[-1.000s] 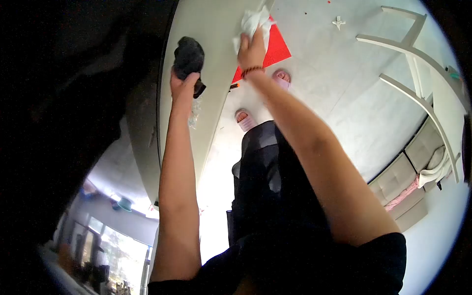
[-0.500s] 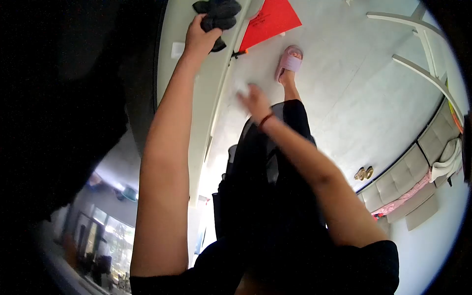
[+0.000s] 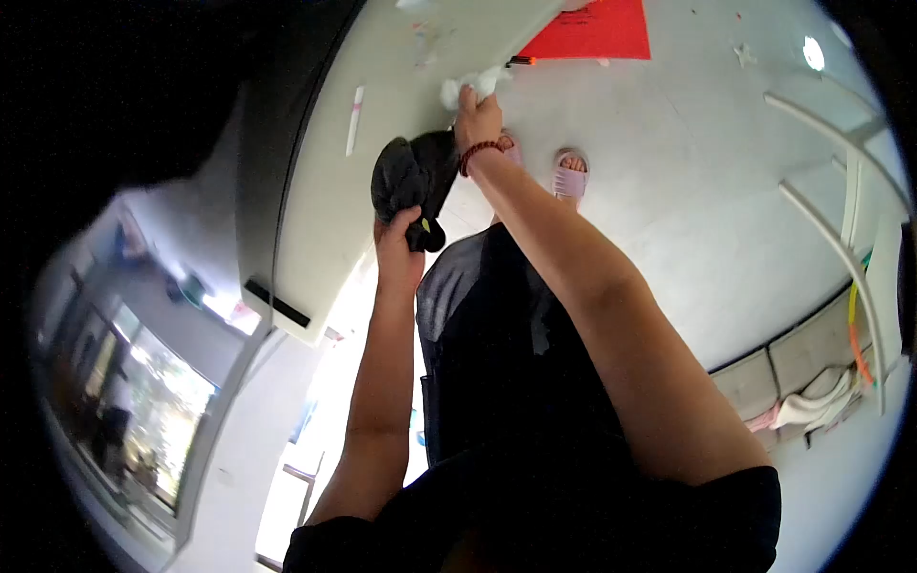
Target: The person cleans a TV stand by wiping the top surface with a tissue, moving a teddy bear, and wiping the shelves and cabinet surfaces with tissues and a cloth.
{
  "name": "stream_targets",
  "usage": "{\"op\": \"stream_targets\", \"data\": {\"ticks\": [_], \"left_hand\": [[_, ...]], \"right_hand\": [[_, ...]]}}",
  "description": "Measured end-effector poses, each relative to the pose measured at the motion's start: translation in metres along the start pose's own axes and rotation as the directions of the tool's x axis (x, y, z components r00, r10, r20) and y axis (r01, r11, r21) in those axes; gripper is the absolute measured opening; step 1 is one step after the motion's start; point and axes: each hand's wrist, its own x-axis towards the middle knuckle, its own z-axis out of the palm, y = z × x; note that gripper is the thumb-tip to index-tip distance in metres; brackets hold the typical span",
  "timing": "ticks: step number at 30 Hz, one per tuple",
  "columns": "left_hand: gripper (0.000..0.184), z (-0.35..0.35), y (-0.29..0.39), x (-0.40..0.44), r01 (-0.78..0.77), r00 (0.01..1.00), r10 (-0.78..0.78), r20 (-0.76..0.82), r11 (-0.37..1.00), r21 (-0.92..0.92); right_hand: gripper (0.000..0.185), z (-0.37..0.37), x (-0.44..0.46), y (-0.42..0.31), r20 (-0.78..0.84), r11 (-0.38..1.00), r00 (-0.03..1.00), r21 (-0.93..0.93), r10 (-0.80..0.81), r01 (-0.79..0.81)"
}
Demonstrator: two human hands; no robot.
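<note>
My left hand (image 3: 399,250) is closed round a bundle of black cloth (image 3: 406,177), held over the edge of a long pale surface (image 3: 320,205). To its right, my right hand (image 3: 479,119), with a dark red beaded bracelet on the wrist, pinches a crumpled white tissue or cloth (image 3: 475,88) near the same edge. The black bundle reaches up close to my right wrist. On the pale surface lies a thin white and pink stick-like item (image 3: 354,120).
A red sheet (image 3: 597,31) lies at the top, with a black and orange item (image 3: 521,61) at its corner. Pink slippers (image 3: 571,172) are on the floor. White curved furniture legs (image 3: 831,239) and a tufted beige seat (image 3: 748,380) stand at right.
Since half a second ago, my left hand has come down and nearer with the black bundle. My right hand, blurred and without visible tissue then, now holds the white tissue at the edge.
</note>
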Motion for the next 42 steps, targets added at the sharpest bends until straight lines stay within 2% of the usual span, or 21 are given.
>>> {"op": "stream_targets", "data": {"ticks": [1,3,6,8,10,11,15,18,23,24,27,29,31,33,34,35,36,37,39,41,42], "left_hand": [[0.045,-0.015,-0.01,-0.011,0.071,0.996,-0.075,-0.039,0.993,-0.095],[0.035,-0.041,-0.031,-0.022,0.108,0.99,-0.126,-0.058,0.963,-0.248],[0.037,-0.054,-0.052,-0.042,0.108,0.988,-0.143,-0.053,0.9,-0.421],[0.038,-0.067,-0.065,-0.06,0.106,0.991,-0.134,-0.019,0.854,-0.509],[0.039,-0.092,-0.084,-0.073,0.089,0.993,-0.115,-0.019,0.849,-0.521],[0.039,-0.106,-0.096,-0.081,0.087,0.994,-0.111,-0.015,0.846,-0.526],[0.037,-0.134,-0.131,-0.099,0.08,0.988,-0.143,-0.061,0.806,-0.586],[0.037,-0.14,-0.16,-0.108,0.094,0.985,-0.167,-0.048,0.745,-0.661],[0.038,-0.176,-0.187,-0.144,0.046,0.993,-0.112,-0.04,0.671,-0.74],[0.038,-0.179,-0.192,-0.15,0.029,0.992,-0.116,-0.058,0.635,-0.772],[0.043,-0.21,-0.22,-0.17,-0.005,0.986,-0.132,-0.097,0.57,-0.822],[0.044,-0.223,-0.23,-0.181,-0.037,0.974,-0.172,-0.148,0.522,-0.852],[0.044,-0.23,-0.243,-0.184,-0.118,0.976,-0.104,-0.192,0.49,-0.864],[0.044,-0.24,-0.257,-0.189,-0.085,0.972,-0.168,-0.166,0.407,-0.91],[0.041,-0.246,-0.264,-0.188,-0.12,0.955,-0.206,-0.212,0.386,-0.915],[0.04,-0.247,-0.262,-0.187,-0.156,0.959,-0.169,-0.228,0.358,-0.921],[0.039,-0.25,-0.259,-0.188,-0.19,0.96,-0.135,-0.246,0.331,-0.924],[0.039,-0.256,-0.256,-0.186,-0.231,0.958,-0.096,-0.271,0.304,-0.924],[0.037,-0.259,-0.256,-0.18,-0.214,0.963,-0.096,-0.251,0.287,-0.934],[0.038,-0.256,-0.257,-0.164,-0.263,0.957,-0.057,-0.285,0.249,-0.932],[0.037,-0.251,-0.256,-0.154,-0.284,0.952,-0.058,-0.299,0.192,-0.94]], "right_hand": [[0.044,0.014,0.004,0.045,-0.023,0.993,0.993,-0.011,-0.116,0.115],[0.041,0.017,-0.003,0.082,0.151,0.991,0.988,-0.13,-0.001,0.021],[0.039,0.001,-0.013,0.075,0.377,0.799,0.892,-0.601,0.25,0.031],[0.04,-0.013,0.02,0.112,0.583,0.878,0.795,-0.455,0.167,0.15],[0.041,-0.023,0.027,0.095,0.577,0.966,0.802,-0.259,0.152,0.003],[0.041,-0.027,0.018,0.058,0.469,0.977,0.857,-0.119,0.213,-0.178],[0.041,-0.009,0.018,0.012,0.354,0.989,0.927,-0.124,0.123,-0.084],[0.044,0.009,0.01,0.028,0.216,0.987,0.963,-0.018,0.162,-0.162],[0.04,0.048,-0.048,0.113,0.16,0.995,0.985,0.06,0.069,-0.079],[0.043,0.056,-0.06,0.135,0.247,0.994,0.967,0.074,0.061,-0.082],[0.039,0.086,-0.122,0.199,0.292,0.972,0.928,-0.039,0.231,-0.23],[0.03,0.102,-0.15,0.246,0.488,0.946,0.811,-0.178,0.323,-0.269],[0.025,0.115,-0.187,0.29,0.699,0.91,0.583,-0.325,0.413,-0.255],[0.02,0.124,-0.241,0.274,0.761,0.861,0.464,-0.509,0.453,-0.006],[0.019,0.126,-0.247,0.263,0.828,0.676,0.428,-0.55,0.363,0.491],[0.018,0.132,-0.247,0.241,0.892,0.309,0.33,-0.422,0.31,0.852],[0.022,0.126,-0.246,0.219,0.971,0.157,0.137,-0.17,0.198,0.973],[0.027,0.12,-0.242,0.196,0.988,-0.016,-0.1,0.102,0.121,0.995],[0.036,0.121,-0.208,0.154,0.837,-0.445,-0.51,0.541,0.199,0.714],[0.051,0.114,-0.176,0.149,0.819,-0.684,-0.215,0.566,0.533,0.46],[0.055,0.113,-0.163,0.151,0.797,-0.662,-0.182,0.585,0.575,0.47]]}}
